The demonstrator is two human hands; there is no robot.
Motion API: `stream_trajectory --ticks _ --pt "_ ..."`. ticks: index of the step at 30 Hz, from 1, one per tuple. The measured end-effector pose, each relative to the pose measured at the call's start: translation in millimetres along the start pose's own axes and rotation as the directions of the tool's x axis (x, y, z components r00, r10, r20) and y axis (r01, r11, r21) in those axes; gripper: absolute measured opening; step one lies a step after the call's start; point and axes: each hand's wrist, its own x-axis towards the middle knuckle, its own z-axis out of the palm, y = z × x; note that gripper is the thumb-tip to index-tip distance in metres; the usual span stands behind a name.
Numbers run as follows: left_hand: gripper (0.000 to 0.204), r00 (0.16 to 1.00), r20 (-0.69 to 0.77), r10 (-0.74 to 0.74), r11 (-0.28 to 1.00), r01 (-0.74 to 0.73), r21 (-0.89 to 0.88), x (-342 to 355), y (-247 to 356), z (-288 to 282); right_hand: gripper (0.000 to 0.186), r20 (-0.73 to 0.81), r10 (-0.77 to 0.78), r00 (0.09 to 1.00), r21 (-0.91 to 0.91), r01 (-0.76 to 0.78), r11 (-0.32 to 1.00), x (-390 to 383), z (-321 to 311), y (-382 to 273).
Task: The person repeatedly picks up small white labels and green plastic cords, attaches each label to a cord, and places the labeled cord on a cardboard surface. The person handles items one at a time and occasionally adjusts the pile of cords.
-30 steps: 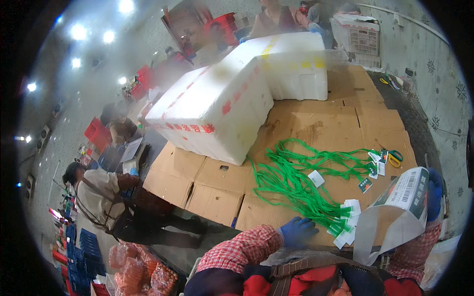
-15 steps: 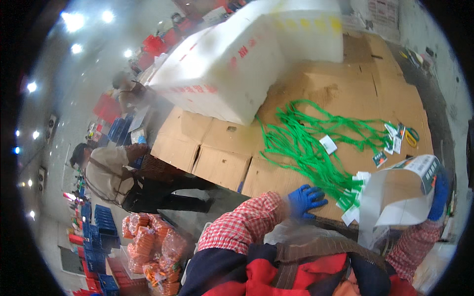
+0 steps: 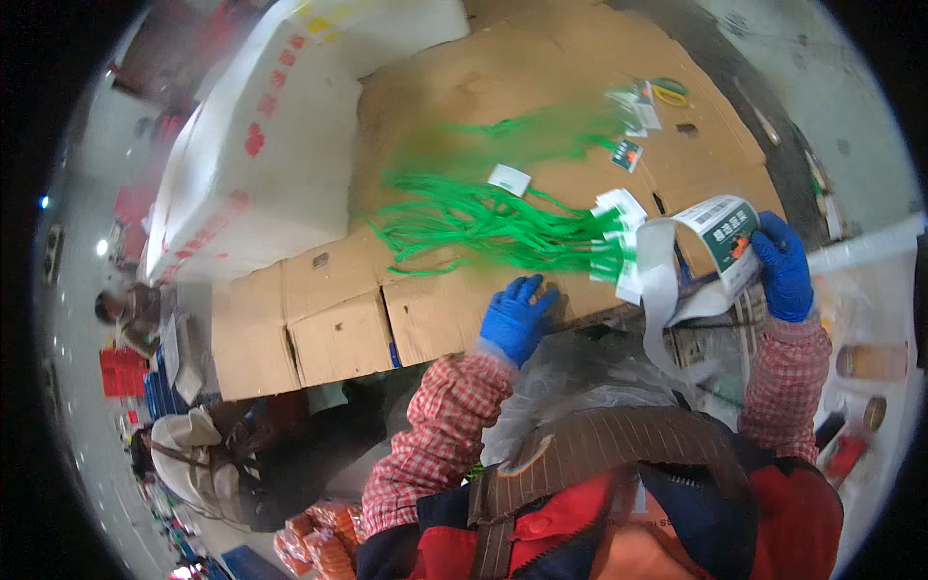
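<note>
Head view: how do the hands stand?

Right hand grips the end of a label strip at the right of the cardboard; its pale tail curls and hangs down. Left hand lies loosely spread at the cardboard's near edge, palm hidden, nothing visible in it, near the green nets.

What could go wrong?

That loose tail could catch on the white tags close by. Also, the nets overlap, so tugging one might drag and tangle others.
</note>
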Motion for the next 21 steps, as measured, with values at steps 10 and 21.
stream_trajectory --ticks 10,21 --pt "0.057 0.900 0.431 0.058 -0.792 0.304 -0.529 -23 90 -1 0.017 0.436 0.263 0.861 -0.427 -0.059 0.902 -127 70 31" --pt "0.023 0.886 0.450 -0.109 -0.163 0.431 -0.888 -55 91 -45 0.037 0.051 -0.196 0.979 -0.518 0.194 0.833 -134 89 30"
